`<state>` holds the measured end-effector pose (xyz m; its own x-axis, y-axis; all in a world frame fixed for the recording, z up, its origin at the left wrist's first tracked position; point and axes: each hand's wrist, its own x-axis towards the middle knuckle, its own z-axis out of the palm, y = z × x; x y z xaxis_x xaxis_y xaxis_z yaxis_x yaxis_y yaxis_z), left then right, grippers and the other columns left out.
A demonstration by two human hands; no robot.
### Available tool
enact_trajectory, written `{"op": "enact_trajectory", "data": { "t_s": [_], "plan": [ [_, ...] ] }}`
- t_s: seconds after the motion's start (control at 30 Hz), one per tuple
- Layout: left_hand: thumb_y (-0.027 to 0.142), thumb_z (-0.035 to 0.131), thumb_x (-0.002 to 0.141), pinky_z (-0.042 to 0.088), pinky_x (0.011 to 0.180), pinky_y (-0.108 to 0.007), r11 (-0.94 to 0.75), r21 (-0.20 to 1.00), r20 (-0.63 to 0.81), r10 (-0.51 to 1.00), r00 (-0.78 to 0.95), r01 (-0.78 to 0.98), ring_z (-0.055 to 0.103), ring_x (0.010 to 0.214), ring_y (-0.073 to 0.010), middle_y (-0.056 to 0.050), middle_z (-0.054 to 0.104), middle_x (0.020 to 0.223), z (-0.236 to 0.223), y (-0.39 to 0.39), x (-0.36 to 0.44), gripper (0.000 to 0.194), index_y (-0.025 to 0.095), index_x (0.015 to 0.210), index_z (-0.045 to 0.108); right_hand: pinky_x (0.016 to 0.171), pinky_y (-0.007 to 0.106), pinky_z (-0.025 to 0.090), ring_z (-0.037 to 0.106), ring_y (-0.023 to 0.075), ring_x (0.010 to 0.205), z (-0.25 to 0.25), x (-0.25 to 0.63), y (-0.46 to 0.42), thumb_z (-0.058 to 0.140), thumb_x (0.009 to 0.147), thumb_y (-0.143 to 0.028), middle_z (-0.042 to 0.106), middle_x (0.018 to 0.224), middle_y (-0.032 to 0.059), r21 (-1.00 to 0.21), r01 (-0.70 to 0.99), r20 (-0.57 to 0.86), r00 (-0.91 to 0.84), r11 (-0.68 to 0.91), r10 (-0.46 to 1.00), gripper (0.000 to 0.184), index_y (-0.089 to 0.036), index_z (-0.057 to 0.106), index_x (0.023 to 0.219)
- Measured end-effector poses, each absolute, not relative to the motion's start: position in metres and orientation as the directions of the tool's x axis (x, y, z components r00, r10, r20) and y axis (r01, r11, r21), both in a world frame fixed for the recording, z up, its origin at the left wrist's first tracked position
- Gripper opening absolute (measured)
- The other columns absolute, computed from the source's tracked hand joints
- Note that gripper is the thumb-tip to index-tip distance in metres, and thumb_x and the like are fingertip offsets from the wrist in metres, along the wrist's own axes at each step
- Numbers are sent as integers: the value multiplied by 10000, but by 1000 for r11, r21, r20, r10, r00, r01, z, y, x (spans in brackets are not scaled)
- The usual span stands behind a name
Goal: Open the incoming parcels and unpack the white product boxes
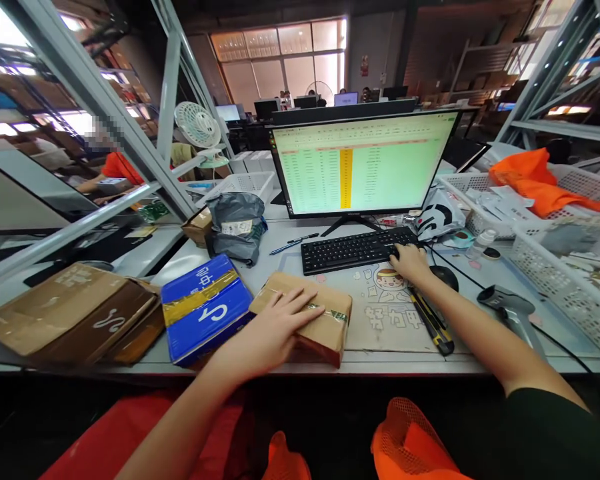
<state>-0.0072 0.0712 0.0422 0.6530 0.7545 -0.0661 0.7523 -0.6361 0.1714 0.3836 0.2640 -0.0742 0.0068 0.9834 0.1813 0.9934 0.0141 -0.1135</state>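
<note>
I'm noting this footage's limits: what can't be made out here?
All in the head view:
Text on the screen: too small and blurred.
Keys of the keyboard under the right hand: covered by its fingers.
Part of the carton: behind the left hand.
Print on the grey bag: too small.
White basket: cut off by the right edge.

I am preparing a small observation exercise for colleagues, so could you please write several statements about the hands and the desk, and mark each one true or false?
1. The left hand lies on a small brown box. True.
2. The right hand is at the right end of the keyboard. True.
3. The blue box is to the right of the small brown box. False: the blue box is to its left.
4. The right hand grips the yellow-and-black cutter. False: the cutter lies on the desk near the right forearm.
5. The monitor shows a table with a yellow column. True.
</note>
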Motion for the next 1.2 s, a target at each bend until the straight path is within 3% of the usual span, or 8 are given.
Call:
{"op": "enact_trajectory", "data": {
  "t_s": [0.2, 0.33, 0.47, 0.67, 0.8, 0.9, 1.07, 1.2],
  "plan": [
    [586, 747, 820, 257, 1214, -716, -473, 119, 436, 815, 382, 873, 387, 1491, -483, -236, 462, 1590, -11, 28, 57, 885, 111, 1525, 500, 978, 480, 402, 536, 355, 1136, -56, 370, 265, 456, 1014, -480, 636, 1192, 266, -82, 997, 155, 18, -6, 988, 511, -44, 670, 1172],
    [372, 654, 909, 154, 1241, -678, -422, 143, 648, 724, 238, 895, 557, 1357, -427, -217, 638, 1419, -31, 29, 75, 540, 127, 1387, 606, 992, 482, 419, 558, 348, 1158, -53, 383, 220, 427, 1026, -536, 635, 1252, 239, -68, 998, 151, 9, 1, 988, 560, -89, 627, 1297],
    [289, 596, 897, 164, 1246, -620, -530, 140, 676, 669, 310, 837, 568, 1363, -393, -206, 657, 1395, -33, 34, 53, 517, 119, 1385, 587, 869, 477, 492, 634, 387, 1049, -80, 414, 143, 501, 979, -622, 670, 1166, 240, -22, 998, 84, 62, -61, 995, 687, -83, 575, 1397],
    [363, 569, 864, 185, 1231, -648, -634, 101, 782, 527, 333, 767, 577, 1366, -399, -183, 709, 1302, -44, 55, 40, 532, 160, 1355, 609, 868, 415, 519, 652, 336, 1001, -113, 432, 92, 530, 932, -494, 683, 1044, 182, -201, 974, 83, 124, -105, 989, 447, -113, 701, 1095],
    [371, 608, 827, 189, 1229, -653, -647, 161, 808, 520, 277, 746, 625, 1311, -380, -120, 753, 1181, -56, 61, 41, 406, 226, 1196, 696, 917, 408, 532, 652, 312, 1049, -92, 411, 70, 569, 904, -447, 680, 1096, 149, -416, 897, 329, -3, 147, 944, 387, -158, 671, 1140],
    [328, 640, 827, 211, 1235, -639, -678, 182, 844, 479, 240, 712, 724, 1127, -306, -50, 765, 1003, -65, 60, 41, 233, 276, 1042, 714, 833, 352, 555, 689, 257, 954, -68, 380, 46, 617, 926, -405, 701, 1070, 96, -490, 784, 370, -209, 381, 905, 354, -208, 619, 1221],
    [276, 672, 817, 325, 1196, -619, -690, 167, 903, 394, 171, 704, 764, 943, -236, 9, 717, 840, -76, 60, 45, 62, 269, 865, 633, 593, 267, 487, 645, 179, 652, -52, 337, 37, 551, 975, -262, 672, 775, 17, -464, 651, 300, -523, 601, 798, 123, -223, 648, 1039],
    [320, 678, 821, 275, 1207, -645, -653, 227, 862, 480, 163, 723, 758, 941, -246, 11, 692, 812, -77, 61, 48, 99, 259, 805, 601, 655, 283, 506, 635, 197, 739, -52, 319, 45, 443, 999, -132, 644, 878, 52, -324, 596, 332, -655, 734, 679, 455, -206, 560, 1432]
  ]
}}
